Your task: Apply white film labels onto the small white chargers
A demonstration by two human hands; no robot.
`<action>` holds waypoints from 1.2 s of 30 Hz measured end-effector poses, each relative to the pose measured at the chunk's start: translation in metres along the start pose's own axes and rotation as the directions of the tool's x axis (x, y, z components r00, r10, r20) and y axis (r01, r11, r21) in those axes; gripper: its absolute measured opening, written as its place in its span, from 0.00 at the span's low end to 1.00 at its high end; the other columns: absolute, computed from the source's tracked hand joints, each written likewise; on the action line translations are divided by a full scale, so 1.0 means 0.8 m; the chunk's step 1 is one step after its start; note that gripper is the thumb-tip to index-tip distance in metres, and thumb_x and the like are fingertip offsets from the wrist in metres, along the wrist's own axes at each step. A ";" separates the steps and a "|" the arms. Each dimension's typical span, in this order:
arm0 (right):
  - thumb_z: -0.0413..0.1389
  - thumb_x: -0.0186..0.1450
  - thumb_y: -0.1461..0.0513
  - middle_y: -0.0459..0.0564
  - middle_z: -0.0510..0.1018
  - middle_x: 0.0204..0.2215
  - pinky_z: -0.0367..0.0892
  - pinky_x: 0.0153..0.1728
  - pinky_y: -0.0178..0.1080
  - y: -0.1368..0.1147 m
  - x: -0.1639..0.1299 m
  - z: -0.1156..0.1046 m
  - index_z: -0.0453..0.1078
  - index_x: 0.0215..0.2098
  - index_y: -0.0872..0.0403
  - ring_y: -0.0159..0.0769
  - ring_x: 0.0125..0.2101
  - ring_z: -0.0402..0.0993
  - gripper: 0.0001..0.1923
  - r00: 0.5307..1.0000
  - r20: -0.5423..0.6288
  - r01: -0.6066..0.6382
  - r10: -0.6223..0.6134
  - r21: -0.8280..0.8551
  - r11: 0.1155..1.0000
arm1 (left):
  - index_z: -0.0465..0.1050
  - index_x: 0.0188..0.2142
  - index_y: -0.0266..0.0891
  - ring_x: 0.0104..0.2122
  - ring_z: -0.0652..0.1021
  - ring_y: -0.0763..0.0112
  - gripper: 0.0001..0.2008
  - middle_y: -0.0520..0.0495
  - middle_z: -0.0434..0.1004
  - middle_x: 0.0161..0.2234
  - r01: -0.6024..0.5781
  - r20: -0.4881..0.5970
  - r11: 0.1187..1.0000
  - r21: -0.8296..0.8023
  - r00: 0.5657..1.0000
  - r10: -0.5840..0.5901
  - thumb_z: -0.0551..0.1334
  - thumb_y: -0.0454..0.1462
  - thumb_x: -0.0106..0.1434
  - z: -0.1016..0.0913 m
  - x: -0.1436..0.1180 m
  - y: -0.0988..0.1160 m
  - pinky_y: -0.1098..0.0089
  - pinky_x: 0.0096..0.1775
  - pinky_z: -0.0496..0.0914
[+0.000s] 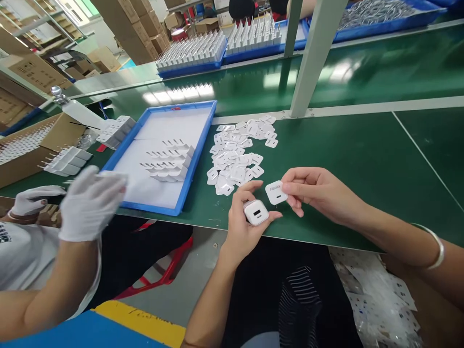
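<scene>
Head view is showing a green surface point(362, 159), with the person's two bare hands working at its near edge. The left hand point(239, 234) is gripping a white charger point(256, 213) between fingers and thumb, and the face with the dark slots is pointing up. The right hand point(322, 193) is pinching a thin white cover point(275, 193) by its right side; dark lettering and a small slot are showing on it. This cover is hovering just beside the charger, apart from it. A silver bangle point(439, 249) is circling the right forearm. Beyond the left hand, a loose pile of similar covers point(232, 159) is lying on the surface. Left of the pile, a blue tray point(155, 209) is holding rows of white blocks point(168, 166) with thin pins sticking up. Beside the tray, a co-worker's white-gloved hand point(87, 205) is blurring; what it is holding is unclear. Farther back, more pinned blocks point(195, 48) are filling other blue trays. Clear plastic bags point(377, 295) are lying below the surface at right.
</scene>
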State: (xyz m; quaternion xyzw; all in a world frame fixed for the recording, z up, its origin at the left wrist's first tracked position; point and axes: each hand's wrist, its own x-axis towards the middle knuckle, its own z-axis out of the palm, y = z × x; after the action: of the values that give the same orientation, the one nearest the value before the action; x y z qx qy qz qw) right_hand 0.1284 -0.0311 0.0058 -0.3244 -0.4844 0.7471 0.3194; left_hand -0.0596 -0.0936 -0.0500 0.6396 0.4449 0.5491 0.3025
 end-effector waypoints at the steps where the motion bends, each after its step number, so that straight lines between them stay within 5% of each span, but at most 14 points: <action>1: 0.64 0.65 0.59 0.43 0.75 0.20 0.66 0.21 0.29 0.002 -0.001 0.003 0.73 0.30 0.56 0.26 0.18 0.70 0.10 0.999 0.035 -0.014 0.013 0.013 1.000 | 0.60 0.43 0.44 0.42 0.76 0.68 0.24 0.49 0.72 0.45 0.030 -0.006 0.999 -0.029 1.000 -0.031 0.74 0.38 0.55 0.002 -0.003 -0.002 0.67 0.42 0.71; 4: 0.62 0.67 0.58 0.43 0.76 0.19 0.65 0.21 0.29 0.006 -0.004 0.010 0.71 0.30 0.56 0.26 0.17 0.70 0.12 0.993 0.113 -0.041 0.040 0.005 0.999 | 0.59 0.46 0.44 0.31 0.74 0.75 0.27 0.53 0.71 0.38 0.134 0.062 0.990 -0.041 0.989 -0.131 0.74 0.40 0.55 0.005 -0.009 0.001 0.73 0.31 0.66; 12: 0.61 0.68 0.60 0.41 0.71 0.17 0.61 0.22 0.29 0.003 -0.004 0.011 0.70 0.28 0.56 0.23 0.17 0.66 0.12 0.990 0.127 -0.056 0.068 -0.095 0.994 | 0.53 0.52 0.44 0.41 0.71 0.70 0.21 0.45 0.66 0.47 0.058 0.300 0.976 -0.209 0.954 0.008 0.64 0.38 0.67 -0.012 -0.001 0.005 0.70 0.37 0.67; 23: 0.59 0.69 0.59 0.39 0.69 0.15 0.60 0.18 0.29 0.005 -0.008 0.009 0.70 0.30 0.56 0.23 0.15 0.62 0.11 0.973 0.198 -0.098 0.116 -0.097 0.990 | 0.55 0.51 0.44 0.38 0.70 0.70 0.20 0.45 0.69 0.45 0.043 0.342 0.943 -0.331 0.937 0.077 0.64 0.41 0.66 -0.013 -0.004 0.000 0.70 0.36 0.65; 36: 0.59 0.68 0.55 0.40 0.68 0.15 0.66 0.17 0.29 0.006 -0.013 0.017 0.71 0.30 0.54 0.26 0.15 0.64 0.13 0.988 0.112 -0.087 0.105 -0.156 0.984 | 0.55 0.50 0.46 0.42 0.72 0.66 0.20 0.46 0.69 0.43 0.029 0.331 0.966 -0.257 0.942 0.060 0.64 0.43 0.66 -0.013 -0.003 0.005 0.66 0.39 0.69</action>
State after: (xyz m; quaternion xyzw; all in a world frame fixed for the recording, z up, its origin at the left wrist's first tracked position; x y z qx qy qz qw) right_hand 0.1228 -0.0481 0.0075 -0.3251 -0.5414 0.7412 0.2277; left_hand -0.0686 -0.0985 -0.0458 0.6825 0.3061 0.4876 0.4502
